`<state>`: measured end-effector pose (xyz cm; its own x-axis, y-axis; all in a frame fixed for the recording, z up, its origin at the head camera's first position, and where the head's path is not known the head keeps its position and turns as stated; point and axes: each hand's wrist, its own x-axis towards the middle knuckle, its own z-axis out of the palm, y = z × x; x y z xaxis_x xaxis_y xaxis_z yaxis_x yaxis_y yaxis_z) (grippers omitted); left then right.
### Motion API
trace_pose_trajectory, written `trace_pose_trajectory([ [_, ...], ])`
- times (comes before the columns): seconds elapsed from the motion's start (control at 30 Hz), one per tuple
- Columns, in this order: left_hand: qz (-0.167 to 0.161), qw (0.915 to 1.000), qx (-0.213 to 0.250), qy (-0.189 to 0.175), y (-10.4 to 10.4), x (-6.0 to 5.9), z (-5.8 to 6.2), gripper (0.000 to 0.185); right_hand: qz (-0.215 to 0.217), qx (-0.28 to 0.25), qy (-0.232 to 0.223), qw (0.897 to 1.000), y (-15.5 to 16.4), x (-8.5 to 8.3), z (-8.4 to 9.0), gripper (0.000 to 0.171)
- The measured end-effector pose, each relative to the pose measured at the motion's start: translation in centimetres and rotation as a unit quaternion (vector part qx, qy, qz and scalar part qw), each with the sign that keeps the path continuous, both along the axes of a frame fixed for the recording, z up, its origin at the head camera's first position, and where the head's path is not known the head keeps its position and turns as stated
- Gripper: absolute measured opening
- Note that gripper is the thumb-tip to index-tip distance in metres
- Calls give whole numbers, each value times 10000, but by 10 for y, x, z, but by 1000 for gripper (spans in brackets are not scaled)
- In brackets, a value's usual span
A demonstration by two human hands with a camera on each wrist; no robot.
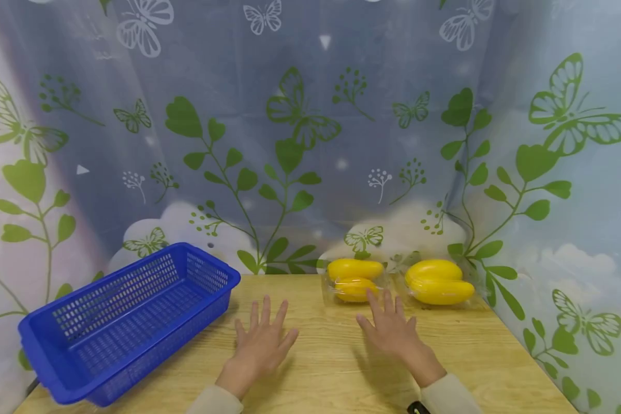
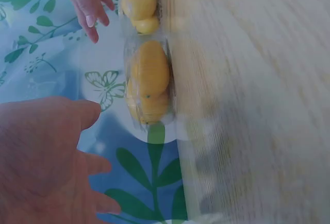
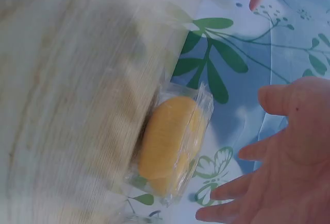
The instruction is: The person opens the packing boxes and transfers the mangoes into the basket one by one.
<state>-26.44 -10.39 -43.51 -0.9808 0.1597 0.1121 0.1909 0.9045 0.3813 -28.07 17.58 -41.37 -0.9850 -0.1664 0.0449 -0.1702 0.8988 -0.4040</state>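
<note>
My left hand (image 1: 261,345) is held over the wooden table with its fingers spread, to the right of a blue plastic basket (image 1: 167,347). My right hand (image 1: 393,333), fingers also spread, is just in front of two clear plastic packs of yellow mangoes. The left mango pack (image 1: 355,269) and the right mango pack (image 1: 440,291) stand side by side at the table's back edge. Neither hand holds anything. In the right wrist view, a mango pack (image 3: 167,136) lies apart from the fingers. The left wrist view shows both packs, with the nearer pack (image 2: 149,74) beyond the left thumb.
The basket has perforated walls and lies at an angle on the table's left side. A curtain (image 1: 310,190) printed with butterflies and leaves hangs behind the table and along both sides. Wooden tabletop (image 1: 321,368) stretches between the hands.
</note>
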Motion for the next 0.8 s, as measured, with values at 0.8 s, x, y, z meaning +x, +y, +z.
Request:
trace_pose_trajectory([
  [0.8,-926,9874,1241,332,15,-62,17,54,-214,-1574,413,9864,43,-66,8,57],
])
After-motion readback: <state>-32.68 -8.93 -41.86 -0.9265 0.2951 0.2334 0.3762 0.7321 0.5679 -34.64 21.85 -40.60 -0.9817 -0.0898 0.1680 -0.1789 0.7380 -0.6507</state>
